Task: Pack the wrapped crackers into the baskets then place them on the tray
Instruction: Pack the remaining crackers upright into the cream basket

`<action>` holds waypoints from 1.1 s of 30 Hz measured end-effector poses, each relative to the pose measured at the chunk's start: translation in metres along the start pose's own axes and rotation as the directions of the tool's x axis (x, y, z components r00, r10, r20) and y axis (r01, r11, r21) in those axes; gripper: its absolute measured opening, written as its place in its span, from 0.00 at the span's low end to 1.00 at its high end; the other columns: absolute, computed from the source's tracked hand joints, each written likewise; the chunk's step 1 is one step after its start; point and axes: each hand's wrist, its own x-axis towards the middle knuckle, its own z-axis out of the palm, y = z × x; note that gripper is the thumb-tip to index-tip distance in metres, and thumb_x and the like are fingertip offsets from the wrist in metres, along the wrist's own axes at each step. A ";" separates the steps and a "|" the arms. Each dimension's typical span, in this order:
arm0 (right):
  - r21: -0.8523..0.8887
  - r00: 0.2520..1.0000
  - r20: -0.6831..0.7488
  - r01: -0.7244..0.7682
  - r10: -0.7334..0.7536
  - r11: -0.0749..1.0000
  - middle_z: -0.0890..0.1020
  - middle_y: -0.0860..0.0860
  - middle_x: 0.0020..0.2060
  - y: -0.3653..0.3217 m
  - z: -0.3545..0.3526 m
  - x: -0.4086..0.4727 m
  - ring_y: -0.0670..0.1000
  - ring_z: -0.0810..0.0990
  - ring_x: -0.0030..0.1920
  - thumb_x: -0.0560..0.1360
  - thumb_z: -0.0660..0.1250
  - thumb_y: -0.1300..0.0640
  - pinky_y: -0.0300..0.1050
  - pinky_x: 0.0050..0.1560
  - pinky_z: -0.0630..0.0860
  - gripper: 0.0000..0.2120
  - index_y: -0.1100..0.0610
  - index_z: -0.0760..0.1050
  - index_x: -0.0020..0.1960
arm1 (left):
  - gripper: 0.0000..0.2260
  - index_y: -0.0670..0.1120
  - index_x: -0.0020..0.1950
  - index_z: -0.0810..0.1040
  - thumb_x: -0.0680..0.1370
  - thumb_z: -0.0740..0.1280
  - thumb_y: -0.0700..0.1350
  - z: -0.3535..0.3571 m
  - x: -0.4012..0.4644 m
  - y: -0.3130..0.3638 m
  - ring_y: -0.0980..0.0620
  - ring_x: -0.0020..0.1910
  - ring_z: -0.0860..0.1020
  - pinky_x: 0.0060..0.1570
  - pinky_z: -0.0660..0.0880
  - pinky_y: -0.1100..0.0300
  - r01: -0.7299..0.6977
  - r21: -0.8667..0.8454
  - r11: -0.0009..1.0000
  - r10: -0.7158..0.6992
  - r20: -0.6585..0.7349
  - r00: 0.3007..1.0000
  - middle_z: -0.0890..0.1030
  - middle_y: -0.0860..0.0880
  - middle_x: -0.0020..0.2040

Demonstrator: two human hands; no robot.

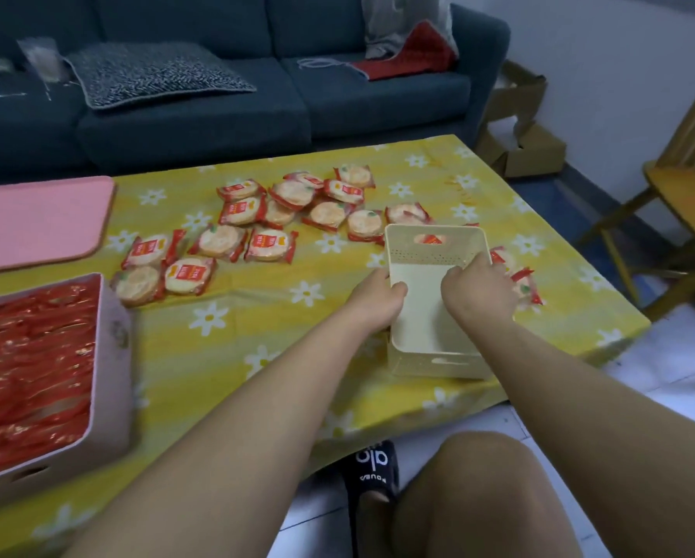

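An empty cream basket point(426, 316) stands on the yellow flowered tablecloth at the right. My left hand point(378, 300) grips its left rim and my right hand point(478, 292) grips its right rim. Several wrapped crackers point(269, 219) in red packets lie scattered across the middle of the table, and a few more wrapped crackers point(523, 279) lie just right of the basket. A pink basket point(112, 356) packed full of red packets stands at the left front. The pink tray point(36, 219) lies flat at the far left.
A dark blue sofa point(217, 94) with a speckled cushion runs behind the table. Cardboard boxes point(523, 147) sit on the floor at the back right, and a wooden chair point(684, 195) stands at the right. My knee and a black slipper are below the table's front edge.
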 end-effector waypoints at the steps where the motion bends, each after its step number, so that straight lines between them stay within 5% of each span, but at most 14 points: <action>1: 0.001 1.000 -0.006 0.006 -0.006 1.000 0.70 0.63 0.68 -0.004 -0.001 0.000 0.66 0.70 0.67 0.80 0.54 0.52 0.60 0.64 0.67 0.23 0.63 0.65 0.71 | 0.20 0.46 0.75 0.69 0.83 0.59 0.46 0.000 -0.001 0.001 0.42 0.67 0.75 0.66 0.73 0.49 -0.013 0.008 1.000 0.013 -0.017 1.000 0.75 0.44 0.71; 11: 0.203 0.968 0.051 0.229 -0.244 0.952 0.74 0.62 0.65 -0.095 -0.001 -0.040 0.66 0.74 0.64 0.79 0.54 0.53 0.57 0.61 0.72 0.23 0.63 0.66 0.71 | 0.01 0.51 0.48 0.71 0.79 0.61 0.44 -0.103 -0.026 -0.017 0.44 0.51 0.81 0.52 0.82 0.45 0.043 0.116 0.992 -0.011 -0.269 0.963 0.80 0.46 0.51; 15: 0.336 0.928 0.184 0.251 -0.325 0.908 0.76 0.61 0.63 -0.128 0.027 -0.068 0.64 0.75 0.63 0.79 0.55 0.53 0.57 0.61 0.74 0.21 0.61 0.67 0.69 | 0.14 0.49 0.60 0.77 0.76 0.60 0.43 -0.140 -0.033 -0.053 0.41 0.50 0.83 0.47 0.84 0.42 0.143 0.177 0.974 -0.096 -0.253 0.963 0.84 0.44 0.55; 19: 0.354 0.911 0.221 0.257 -0.348 0.899 0.77 0.59 0.63 -0.131 0.046 -0.074 0.63 0.76 0.61 0.81 0.53 0.54 0.55 0.58 0.75 0.22 0.59 0.65 0.73 | 0.13 0.44 0.59 0.76 0.76 0.59 0.40 -0.151 -0.036 -0.079 0.41 0.46 0.85 0.39 0.84 0.40 0.265 0.095 0.960 -0.236 -0.238 0.942 0.84 0.42 0.51; 22: 0.366 0.905 0.223 0.267 -0.363 0.892 0.77 0.59 0.63 -0.129 0.045 -0.071 0.62 0.76 0.62 0.82 0.52 0.53 0.54 0.58 0.75 0.22 0.57 0.64 0.74 | 0.13 0.41 0.61 0.75 0.78 0.61 0.43 -0.153 -0.034 -0.079 0.40 0.49 0.84 0.44 0.84 0.42 0.316 0.142 0.938 -0.272 -0.260 0.926 0.83 0.41 0.54; 24: 0.374 0.913 0.212 0.255 -0.350 0.892 0.76 0.60 0.64 -0.125 0.038 -0.061 0.63 0.75 0.64 0.82 0.52 0.51 0.54 0.59 0.72 0.23 0.56 0.63 0.76 | 0.24 0.39 0.73 0.65 0.81 0.62 0.49 -0.154 -0.029 -0.070 0.38 0.56 0.80 0.51 0.82 0.45 0.341 0.304 0.890 -0.227 -0.354 0.907 0.77 0.39 0.64; 27: 0.384 0.953 0.130 0.205 -0.273 0.900 0.78 0.60 0.63 -0.107 0.020 -0.031 0.63 0.76 0.63 0.81 0.53 0.47 0.56 0.61 0.74 0.24 0.56 0.67 0.73 | 0.29 0.41 0.78 0.56 0.82 0.62 0.53 -0.149 -0.019 -0.039 0.35 0.69 0.70 0.60 0.72 0.44 0.244 0.570 0.784 0.035 -0.434 0.900 0.65 0.36 0.74; 30: 0.370 0.982 0.130 0.083 -0.140 0.925 0.75 0.60 0.68 -0.075 0.005 0.010 0.64 0.73 0.67 0.80 0.53 0.44 0.59 0.66 0.70 0.28 0.55 0.63 0.76 | 0.29 0.45 0.80 0.55 0.82 0.61 0.53 -0.127 0.001 0.000 0.36 0.74 0.64 0.66 0.68 0.42 0.066 0.663 0.745 0.229 -0.348 0.909 0.62 0.38 0.77; 33: 0.290 0.991 0.128 -0.015 -0.023 0.957 0.70 0.58 0.72 -0.035 -0.005 0.055 0.64 0.67 0.71 0.78 0.52 0.39 0.64 0.69 0.65 0.31 0.49 0.60 0.78 | 0.30 0.48 0.82 0.55 0.83 0.61 0.54 -0.090 0.037 0.037 0.39 0.77 0.61 0.71 0.64 0.44 -0.103 0.580 0.808 0.259 -0.193 0.946 0.60 0.41 0.79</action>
